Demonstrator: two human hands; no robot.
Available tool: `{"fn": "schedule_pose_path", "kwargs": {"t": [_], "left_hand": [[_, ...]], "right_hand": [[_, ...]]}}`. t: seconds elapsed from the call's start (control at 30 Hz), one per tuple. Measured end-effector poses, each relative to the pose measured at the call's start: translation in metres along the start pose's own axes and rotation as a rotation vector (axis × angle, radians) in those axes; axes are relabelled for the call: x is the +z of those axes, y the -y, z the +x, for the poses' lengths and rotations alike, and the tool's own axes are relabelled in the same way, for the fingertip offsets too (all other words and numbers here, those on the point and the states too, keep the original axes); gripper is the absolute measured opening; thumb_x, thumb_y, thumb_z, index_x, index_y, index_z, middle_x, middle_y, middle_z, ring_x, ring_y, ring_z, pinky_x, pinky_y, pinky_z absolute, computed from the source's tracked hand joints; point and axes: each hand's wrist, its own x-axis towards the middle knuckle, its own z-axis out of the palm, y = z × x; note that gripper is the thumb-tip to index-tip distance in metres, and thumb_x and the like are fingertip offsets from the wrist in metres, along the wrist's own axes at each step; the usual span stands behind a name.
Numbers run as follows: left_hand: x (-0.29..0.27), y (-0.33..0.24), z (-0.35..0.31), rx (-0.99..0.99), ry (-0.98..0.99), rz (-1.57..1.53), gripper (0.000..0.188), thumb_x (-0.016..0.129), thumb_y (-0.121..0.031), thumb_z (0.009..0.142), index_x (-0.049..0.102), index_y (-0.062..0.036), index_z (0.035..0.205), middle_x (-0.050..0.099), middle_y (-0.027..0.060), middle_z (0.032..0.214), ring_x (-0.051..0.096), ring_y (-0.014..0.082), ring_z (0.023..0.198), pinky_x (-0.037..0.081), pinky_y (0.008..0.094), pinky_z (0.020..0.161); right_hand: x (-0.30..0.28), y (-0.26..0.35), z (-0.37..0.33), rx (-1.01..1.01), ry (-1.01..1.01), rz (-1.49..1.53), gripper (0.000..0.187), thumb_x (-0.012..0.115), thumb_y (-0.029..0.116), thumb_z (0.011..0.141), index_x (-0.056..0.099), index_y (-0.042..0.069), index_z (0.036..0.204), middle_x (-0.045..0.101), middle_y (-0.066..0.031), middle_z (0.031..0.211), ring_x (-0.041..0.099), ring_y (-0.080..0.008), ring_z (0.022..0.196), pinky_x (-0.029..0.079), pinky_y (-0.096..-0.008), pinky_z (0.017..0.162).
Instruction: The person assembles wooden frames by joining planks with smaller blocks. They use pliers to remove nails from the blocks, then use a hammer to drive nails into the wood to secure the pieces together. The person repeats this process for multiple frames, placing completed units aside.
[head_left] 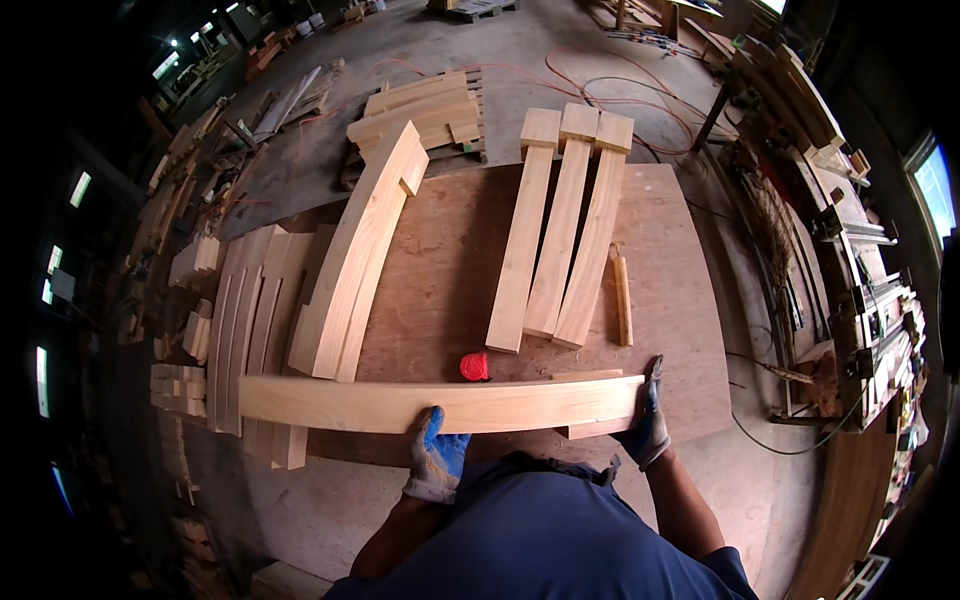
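A long pale wooden beam (350, 403) lies crosswise in front of me, near the front edge of the plywood worktop (440, 260). My left hand (438, 456), in a blue and grey work glove, grips its near side around the middle, thumb on top. At the beam's right end, my right hand (648, 420) presses its gloved palm against the end, fingers reaching up; its underside is hidden. Just beyond the beam sits a red tape measure (474, 367). A wooden-handled tool (623, 300) rests farther right; its head is hard to make out.
Three beams with block ends (540, 230) lie on the worktop's far middle. A thick notched beam (365, 250) slants at left, beside stacked timbers (245, 310). Beyond, a pallet of boards (420, 112) and an orange hose (640, 78) lie on the floor. Cluttered shelving (850, 270) runs along the right.
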Motion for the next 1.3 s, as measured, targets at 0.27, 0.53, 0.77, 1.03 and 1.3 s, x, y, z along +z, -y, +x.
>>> {"fn": "schedule_pose_path", "kwargs": {"t": [0.27,0.53,0.77,1.03,1.3], "left_hand": [[-0.054,0.018,0.008,-0.234,-0.236,0.023,0.067,0.075,-0.054,0.098,0.063,-0.0071,0.144,0.067,0.0172,0.144,0.067,0.0384,0.129,0.06,0.0561,0.106],[-0.068,0.032,0.013,-0.447,-0.321,0.078,0.074,0.073,-0.066,0.096,0.065,-0.0081,0.141,0.074,0.0169,0.128,0.072,0.0357,0.11,0.061,0.0502,0.094],[-0.103,0.028,0.032,-0.632,-0.194,0.25,0.054,0.069,-0.048,0.106,0.068,0.0007,0.13,0.077,0.0135,0.107,0.073,0.0276,0.093,0.061,0.0445,0.087],[-0.001,0.038,0.06,0.566,0.341,1.898,0.075,0.092,-0.039,0.082,0.066,-0.0039,0.142,0.07,0.0214,0.132,0.065,0.0376,0.128,0.052,0.0491,0.112],[0.0,0.052,0.115,0.617,0.548,2.336,0.111,0.097,-0.048,0.072,0.046,-0.0039,0.161,0.052,0.0216,0.154,0.047,0.0412,0.145,0.033,0.0544,0.127]], "right_hand": [[0.018,0.005,0.0,0.091,-0.392,-0.501,0.064,0.078,0.06,0.095,0.074,0.004,0.127,0.072,-0.0072,0.11,0.07,-0.0217,0.092,0.06,-0.04,0.08],[0.025,0.001,0.008,0.238,-0.524,-0.871,0.092,0.069,0.075,0.093,0.071,-0.01,0.127,0.072,-0.0164,0.11,0.073,-0.029,0.088,0.064,-0.0446,0.073],[0.014,-0.001,0.031,0.157,-0.478,-1.187,0.07,0.068,0.064,0.101,0.075,-0.005,0.097,0.067,-0.0077,0.075,0.066,-0.0199,0.064,0.056,-0.0384,0.056],[0.018,-0.004,0.025,0.186,-0.392,-1.116,0.054,0.073,0.052,0.101,0.079,-0.001,0.097,0.072,-0.006,0.078,0.069,-0.018,0.065,0.056,-0.0331,0.061],[-0.033,0.025,-0.012,-0.012,-0.848,-1.614,0.067,0.086,0.049,0.084,0.073,0.001,0.129,0.076,-0.0244,0.122,0.073,-0.0391,0.116,0.057,-0.046,0.101]]}}
